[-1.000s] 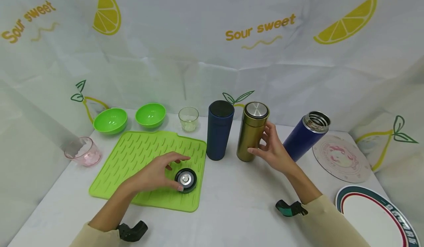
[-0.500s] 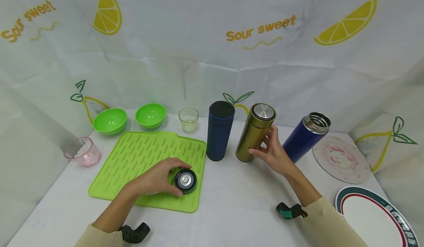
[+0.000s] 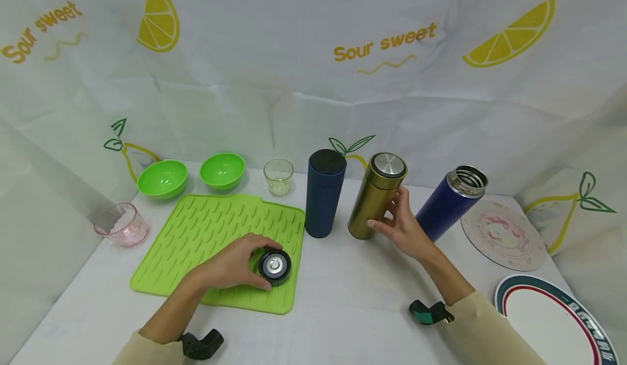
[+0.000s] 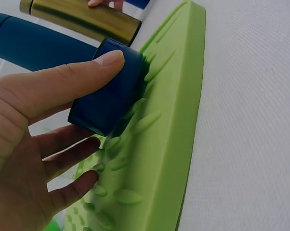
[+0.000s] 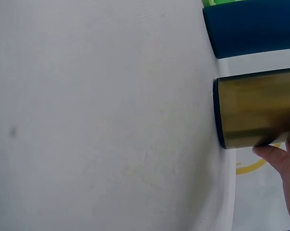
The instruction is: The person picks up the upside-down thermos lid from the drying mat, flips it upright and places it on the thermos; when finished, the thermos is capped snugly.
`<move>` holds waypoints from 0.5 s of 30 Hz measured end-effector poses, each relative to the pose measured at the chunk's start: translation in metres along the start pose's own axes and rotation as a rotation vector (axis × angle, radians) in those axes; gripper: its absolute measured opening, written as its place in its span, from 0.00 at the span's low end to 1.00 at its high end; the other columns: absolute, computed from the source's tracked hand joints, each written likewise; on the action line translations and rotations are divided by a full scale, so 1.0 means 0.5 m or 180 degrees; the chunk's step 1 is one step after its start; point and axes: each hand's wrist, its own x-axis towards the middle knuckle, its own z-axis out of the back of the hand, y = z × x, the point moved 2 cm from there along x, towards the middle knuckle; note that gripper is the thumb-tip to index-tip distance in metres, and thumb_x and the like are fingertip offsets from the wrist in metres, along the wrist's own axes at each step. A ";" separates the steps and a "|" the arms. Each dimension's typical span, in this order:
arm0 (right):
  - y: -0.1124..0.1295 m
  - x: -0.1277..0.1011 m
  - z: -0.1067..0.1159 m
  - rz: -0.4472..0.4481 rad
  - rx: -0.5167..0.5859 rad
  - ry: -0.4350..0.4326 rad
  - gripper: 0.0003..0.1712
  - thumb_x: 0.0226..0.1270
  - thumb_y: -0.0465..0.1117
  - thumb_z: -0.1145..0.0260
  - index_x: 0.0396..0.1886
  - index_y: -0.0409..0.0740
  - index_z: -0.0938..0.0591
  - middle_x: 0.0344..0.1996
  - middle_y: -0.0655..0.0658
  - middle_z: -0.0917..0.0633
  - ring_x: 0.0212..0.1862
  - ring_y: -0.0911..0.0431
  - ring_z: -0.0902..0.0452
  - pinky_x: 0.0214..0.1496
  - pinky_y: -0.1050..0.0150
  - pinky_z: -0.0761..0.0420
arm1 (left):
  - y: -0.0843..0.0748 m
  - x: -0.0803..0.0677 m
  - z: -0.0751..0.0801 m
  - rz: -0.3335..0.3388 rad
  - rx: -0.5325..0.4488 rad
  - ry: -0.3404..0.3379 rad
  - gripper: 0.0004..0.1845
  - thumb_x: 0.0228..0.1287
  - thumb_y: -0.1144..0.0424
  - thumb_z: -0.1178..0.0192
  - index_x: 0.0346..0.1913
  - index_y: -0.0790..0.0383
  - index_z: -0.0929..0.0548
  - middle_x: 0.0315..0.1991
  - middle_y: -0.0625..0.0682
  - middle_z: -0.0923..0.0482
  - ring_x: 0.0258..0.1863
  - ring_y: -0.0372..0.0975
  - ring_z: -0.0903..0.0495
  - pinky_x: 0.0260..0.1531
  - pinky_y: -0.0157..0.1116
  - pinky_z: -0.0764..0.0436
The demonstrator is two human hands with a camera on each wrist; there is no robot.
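Gold flask (image 3: pixel 376 195) stands at about one o'clock from me on the white table (image 3: pixel 343 299), tilted slightly toward my right, with its steel lid on. My right hand (image 3: pixel 404 224) wraps around its lower side, fingers and thumb curled on the body. My left hand (image 3: pixel 235 264) rests at eleven o'clock on the green drying mat (image 3: pixel 206 234), thumb and fingers curled around a dark blue cap (image 3: pixel 275 266) that lies there with its silver inside facing up. As far as I can judge, that cap belongs to the open blue flask (image 3: pixel 448 202) leaning at two o'clock, whose threaded steel mouth is bare; so one flask is uncapped with its cap laid on the mat, the gold one looks not yet opened, and a dark navy flask (image 3: pixel 324 192) at twelve o'clock stands closed beside it. Farther left sit two green bowls (image 3: pixel 164 178), a clear glass (image 3: pixel 278 176) and a pink glass (image 3: pixel 121 223); two plates (image 3: pixel 504 234) lie at three o'clock. My right wrist view shows only the gold flask's base and one fingertip, so the grip there is mostly cut off. Whether the gold flask's base is fully on the table I cannot tell.
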 end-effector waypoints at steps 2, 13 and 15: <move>0.000 -0.001 -0.001 -0.0013 -0.0012 -0.0002 0.59 0.60 0.20 0.32 0.78 0.54 0.56 0.72 0.42 0.40 0.69 0.64 0.32 0.62 0.71 0.21 | 0.001 0.002 -0.001 0.0012 0.0022 -0.0012 0.39 0.43 0.55 0.17 0.63 0.53 0.19 0.62 0.49 0.19 0.66 0.49 0.25 0.67 0.55 0.25; 0.008 -0.010 -0.001 -0.0203 -0.0028 -0.0179 0.60 0.60 0.22 0.29 0.79 0.55 0.55 0.75 0.36 0.42 0.78 0.34 0.45 0.73 0.26 0.39 | -0.015 0.011 0.008 -0.0032 -0.0052 -0.0150 0.39 0.43 0.57 0.16 0.63 0.54 0.20 0.60 0.47 0.17 0.63 0.46 0.21 0.66 0.53 0.23; 0.013 -0.013 0.003 -0.0228 -0.0083 -0.0196 0.62 0.59 0.23 0.28 0.80 0.54 0.57 0.76 0.36 0.44 0.80 0.34 0.48 0.73 0.26 0.40 | -0.026 0.013 0.014 -0.0079 -0.0082 -0.0186 0.39 0.43 0.58 0.17 0.63 0.54 0.20 0.59 0.47 0.17 0.61 0.45 0.20 0.64 0.51 0.22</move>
